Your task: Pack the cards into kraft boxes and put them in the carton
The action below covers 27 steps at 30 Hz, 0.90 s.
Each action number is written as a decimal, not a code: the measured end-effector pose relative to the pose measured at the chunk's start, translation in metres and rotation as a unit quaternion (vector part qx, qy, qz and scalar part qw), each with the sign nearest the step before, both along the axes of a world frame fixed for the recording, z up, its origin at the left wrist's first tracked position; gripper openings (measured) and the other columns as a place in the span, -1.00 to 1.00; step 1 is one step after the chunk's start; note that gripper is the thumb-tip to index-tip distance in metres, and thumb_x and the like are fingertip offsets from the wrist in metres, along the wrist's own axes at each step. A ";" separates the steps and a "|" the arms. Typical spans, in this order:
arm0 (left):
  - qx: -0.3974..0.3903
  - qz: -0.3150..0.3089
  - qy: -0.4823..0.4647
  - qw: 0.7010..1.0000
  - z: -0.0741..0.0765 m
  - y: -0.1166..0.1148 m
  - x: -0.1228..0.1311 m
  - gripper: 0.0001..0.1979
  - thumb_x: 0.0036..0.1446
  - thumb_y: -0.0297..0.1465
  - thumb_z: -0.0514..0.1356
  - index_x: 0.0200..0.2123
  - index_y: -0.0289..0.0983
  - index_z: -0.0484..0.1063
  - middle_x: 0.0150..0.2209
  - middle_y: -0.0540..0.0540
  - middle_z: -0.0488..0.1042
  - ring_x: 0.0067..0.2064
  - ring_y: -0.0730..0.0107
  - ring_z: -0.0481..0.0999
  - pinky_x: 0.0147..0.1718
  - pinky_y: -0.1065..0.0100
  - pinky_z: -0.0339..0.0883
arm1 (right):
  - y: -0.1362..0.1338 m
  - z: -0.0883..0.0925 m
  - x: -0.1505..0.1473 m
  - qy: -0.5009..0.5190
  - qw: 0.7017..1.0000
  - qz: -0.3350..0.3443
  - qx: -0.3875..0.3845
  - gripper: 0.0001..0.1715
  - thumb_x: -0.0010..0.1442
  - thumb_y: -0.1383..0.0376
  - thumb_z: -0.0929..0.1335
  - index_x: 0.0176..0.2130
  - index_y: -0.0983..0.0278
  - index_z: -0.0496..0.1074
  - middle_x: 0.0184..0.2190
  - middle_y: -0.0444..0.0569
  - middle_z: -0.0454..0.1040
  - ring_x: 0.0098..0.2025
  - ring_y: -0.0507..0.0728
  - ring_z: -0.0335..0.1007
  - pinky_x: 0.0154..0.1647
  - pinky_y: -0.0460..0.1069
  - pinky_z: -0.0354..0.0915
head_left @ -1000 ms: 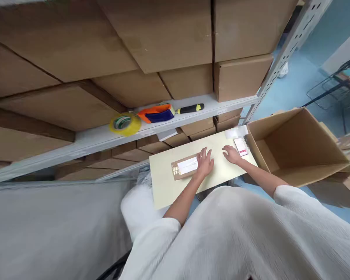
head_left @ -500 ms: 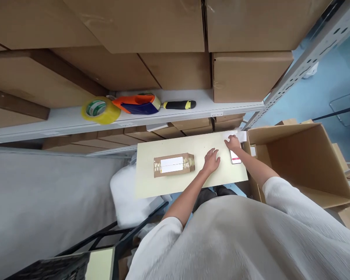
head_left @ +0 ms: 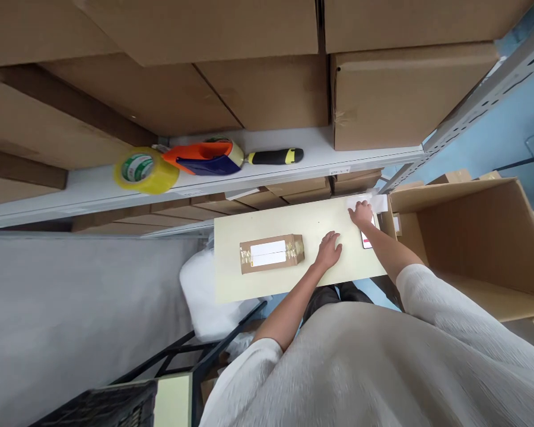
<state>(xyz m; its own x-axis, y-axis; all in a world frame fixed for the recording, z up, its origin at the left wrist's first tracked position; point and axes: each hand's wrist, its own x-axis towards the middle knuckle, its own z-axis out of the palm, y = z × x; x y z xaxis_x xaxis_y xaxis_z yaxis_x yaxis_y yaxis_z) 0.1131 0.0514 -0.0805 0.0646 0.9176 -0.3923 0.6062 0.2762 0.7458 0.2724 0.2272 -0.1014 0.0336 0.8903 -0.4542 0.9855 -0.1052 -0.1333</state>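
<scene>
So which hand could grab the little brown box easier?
Probably the left hand: it lies open on the table close beside the small box, with nothing between them. The right hand is farther off, on the white papers at the table's right corner.

Left hand [head_left: 330, 249] lies flat on the pale table [head_left: 249, 287], palm down, holding nothing. Taped brown parcel [head_left: 271, 255] with a white label sits at its 9 o'clock, near but not touching. Right hand [head_left: 362, 213] is at 1 o'clock, on the white slips [head_left: 381, 203]; grip unclear. Open carton [head_left: 471, 237] at 3 o'clock. Yellow tape roll [head_left: 146, 171] on the shelf [head_left: 93, 191] at 10.
</scene>
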 end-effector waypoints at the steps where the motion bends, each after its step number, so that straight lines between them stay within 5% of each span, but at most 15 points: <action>1: -0.002 -0.004 -0.006 1.000 -0.001 0.002 -0.001 -0.53 0.41 -0.43 0.18 0.35 -0.22 0.43 0.50 -0.30 0.29 0.54 -0.03 0.25 0.51 -0.10 0.14 | -0.001 0.001 -0.003 -0.002 1.000 -0.008 -0.004 -0.35 0.53 -0.06 0.26 0.30 0.36 0.39 0.30 0.35 0.34 0.32 0.43 0.24 0.22 0.19 0.35; 4: -0.004 -0.017 -0.027 0.999 -0.002 0.007 -0.002 -0.54 0.42 -0.42 0.18 0.34 -0.19 0.44 0.49 -0.28 0.30 0.53 -0.01 0.26 0.52 -0.11 0.13 | -0.002 0.003 -0.013 -0.017 0.999 -0.024 -0.018 -0.23 0.49 -0.16 0.29 0.33 0.35 0.37 0.31 0.36 0.31 0.30 0.46 0.25 0.21 0.23 0.36; 12: -0.018 -0.055 -0.066 0.996 -0.006 0.012 -0.007 -0.59 0.43 -0.40 0.20 0.30 -0.16 0.46 0.47 -0.28 0.31 0.53 0.02 0.27 0.50 -0.06 0.15 | -0.001 -0.001 -0.031 -0.072 0.997 -0.025 -0.027 -0.42 0.57 0.03 0.27 0.36 0.31 0.38 0.32 0.35 0.28 0.28 0.42 0.26 0.24 0.24 0.24; 27: -0.021 -0.073 -0.054 0.996 -0.002 0.025 -0.022 -0.61 0.40 -0.41 0.19 0.26 -0.18 0.50 0.43 -0.26 0.37 0.49 0.04 0.34 0.49 -0.03 0.19 | 0.004 0.001 -0.017 -0.054 0.998 -0.022 -0.039 -0.52 0.56 0.22 0.24 0.31 0.30 0.49 0.25 0.34 0.37 0.29 0.40 0.34 0.27 0.21 0.19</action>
<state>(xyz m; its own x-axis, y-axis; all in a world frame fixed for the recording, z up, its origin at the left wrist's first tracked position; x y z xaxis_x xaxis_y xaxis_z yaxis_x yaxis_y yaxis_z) 0.0911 0.0760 -0.0821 0.2403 0.8785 -0.4128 0.5593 0.2223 0.7986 0.2551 0.2315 -0.1006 0.1256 0.8490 -0.5133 0.9877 -0.1555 -0.0155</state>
